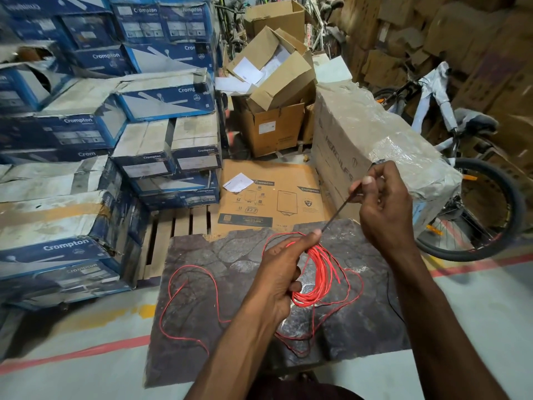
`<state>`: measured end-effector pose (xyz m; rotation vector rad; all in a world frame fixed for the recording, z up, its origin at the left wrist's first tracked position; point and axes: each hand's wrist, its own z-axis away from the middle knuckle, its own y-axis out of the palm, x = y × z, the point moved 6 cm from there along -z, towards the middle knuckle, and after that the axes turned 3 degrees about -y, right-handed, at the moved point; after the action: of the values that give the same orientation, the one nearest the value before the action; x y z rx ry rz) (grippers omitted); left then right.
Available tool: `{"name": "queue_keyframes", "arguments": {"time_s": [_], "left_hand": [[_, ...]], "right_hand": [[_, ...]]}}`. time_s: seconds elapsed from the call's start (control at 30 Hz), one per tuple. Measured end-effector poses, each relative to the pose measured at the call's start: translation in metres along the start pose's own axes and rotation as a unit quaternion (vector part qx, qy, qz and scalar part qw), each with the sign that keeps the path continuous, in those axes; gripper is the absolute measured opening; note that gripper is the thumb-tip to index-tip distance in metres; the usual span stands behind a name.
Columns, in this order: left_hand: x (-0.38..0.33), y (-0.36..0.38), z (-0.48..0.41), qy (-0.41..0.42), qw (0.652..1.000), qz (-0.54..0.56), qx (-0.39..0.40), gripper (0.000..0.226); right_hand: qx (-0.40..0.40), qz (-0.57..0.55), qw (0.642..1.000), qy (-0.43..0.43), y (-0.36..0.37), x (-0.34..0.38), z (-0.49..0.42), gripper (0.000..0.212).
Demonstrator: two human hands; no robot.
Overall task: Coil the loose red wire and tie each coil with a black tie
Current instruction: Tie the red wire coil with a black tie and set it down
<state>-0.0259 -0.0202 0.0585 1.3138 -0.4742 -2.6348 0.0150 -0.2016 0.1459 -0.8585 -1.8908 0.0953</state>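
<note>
Head view: the left hand [284, 272] curls its fingers round 1 red coil [315, 280], keeping the loops bunched above the dark slab [202, 342]. The right hand [383, 203] pinches a black tie [339, 210] taut between thumb and fingertips, its lower end at the left thumb, likely ready for wrapping. The loose red wire [184, 287] trails across the slab.

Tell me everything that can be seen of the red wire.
The red wire is thin, seemingly plastic-coated. One part is wound into a bundle of loops, gripped by the left hand; the rest trails over the dark board in loose curves. The right hand holds only the black tie.
</note>
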Motion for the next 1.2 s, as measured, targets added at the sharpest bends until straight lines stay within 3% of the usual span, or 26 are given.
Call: {"name": "queue_keyframes", "arguments": {"time_s": [0.2, 0.3, 0.33, 0.4, 0.47, 0.5, 0.6, 0.7, 0.77, 0.97, 1.2], "left_hand": [[0.002, 0.007, 0.000, 0.010, 1.000, 0.005, 0.006, 0.025], [0.001, 0.005, -0.002, 0.020, 1.000, 0.015, -0.009, 0.020], [0.001, 0.004, -0.003, 0.021, 0.999, 0.020, -0.015, 0.020], [0.003, 0.001, -0.005, 0.020, 0.999, 0.034, -0.030, 0.019], [0.003, -0.001, -0.006, 0.020, 0.998, 0.045, -0.041, 0.016], [0.003, -0.001, -0.007, 0.020, 0.998, 0.050, -0.043, 0.015], [0.003, 0.001, -0.008, 0.016, 0.998, 0.053, -0.039, 0.014], [0.003, 0.004, -0.008, 0.012, 0.998, 0.043, -0.032, 0.022], [0.002, 0.006, -0.009, 0.017, 0.999, 0.030, -0.026, 0.021], [-0.005, 0.012, -0.012, 0.051, 0.998, -0.004, -0.030, 0.012], [-0.009, 0.012, -0.017, 0.054, 0.998, -0.012, -0.030, 0.016]], "right_hand": [[-0.024, 0.034, 0.999, -0.021, -0.003, 0.002, -0.020, 0.007], [0.005, -0.085, 0.995, 0.042, 0.006, -0.002, -0.023, 0.008], [0.016, -0.175, 0.980, 0.094, 0.010, -0.004, -0.021, 0.009], [0.045, -0.349, 0.911, 0.215, 0.023, -0.007, -0.010, 0.019], [0.082, -0.435, 0.849, 0.289, 0.035, -0.008, 0.003, 0.031], [0.105, -0.444, 0.838, 0.299, 0.039, -0.010, 0.008, 0.034], [0.154, -0.375, 0.875, 0.266, 0.043, -0.012, 0.017, 0.034], [0.121, -0.214, 0.955, 0.165, 0.035, -0.012, 0.009, 0.028], [0.082, -0.133, 0.983, 0.096, 0.029, -0.009, 0.001, 0.024], [-0.003, -0.013, 1.000, -0.008, 0.021, -0.001, -0.010, 0.022], [-0.056, -0.041, 0.998, 0.006, 0.019, -0.015, -0.013, 0.022]]}}
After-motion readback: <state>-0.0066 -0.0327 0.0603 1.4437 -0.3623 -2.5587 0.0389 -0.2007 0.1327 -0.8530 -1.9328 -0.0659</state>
